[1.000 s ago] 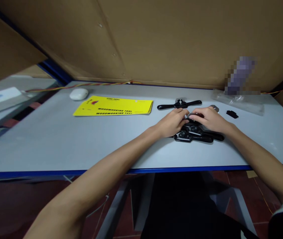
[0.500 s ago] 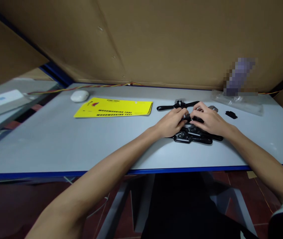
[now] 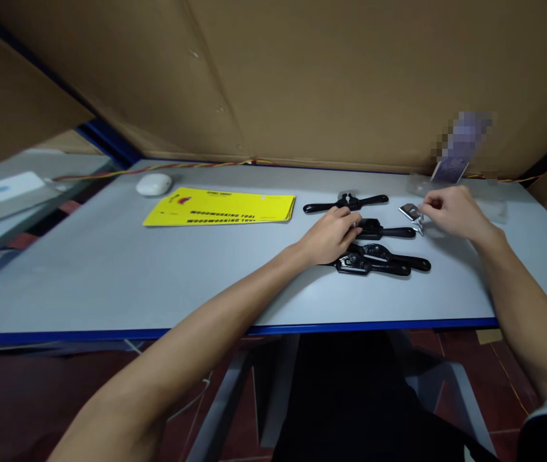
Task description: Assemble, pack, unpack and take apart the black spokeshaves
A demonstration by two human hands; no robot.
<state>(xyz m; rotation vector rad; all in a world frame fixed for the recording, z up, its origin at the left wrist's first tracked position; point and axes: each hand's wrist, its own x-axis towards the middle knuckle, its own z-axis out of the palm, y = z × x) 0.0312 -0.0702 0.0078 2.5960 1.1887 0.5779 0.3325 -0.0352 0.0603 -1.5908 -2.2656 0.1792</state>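
My left hand (image 3: 329,236) is closed on the left part of a black spokeshave (image 3: 396,232); its right handle sticks out past my fingers. In front of it lie two more black spokeshaves, the nearer spokeshave (image 3: 389,268) overlapping the farther spokeshave (image 3: 418,262). Behind my left hand rests another black spokeshave body (image 3: 372,201), with a notched opening in its middle. My right hand (image 3: 456,210) has its fingers pinched beside a shiny metal blade (image 3: 408,210) and small silver screws (image 3: 418,226). What sits between those fingertips is too small to make out.
A stack of yellow printed cards (image 3: 225,206) lies left of the tools, with a white rounded case (image 3: 153,185) beyond it. Clear plastic packaging (image 3: 494,208) and a blurred purple item (image 3: 461,147) are at the back right. A cardboard wall (image 3: 302,83) closes the back.
My right hand has left the spokeshave and moved right to the blade and screws, now covering where the small black part lay. My left hand stays on the spokeshave.
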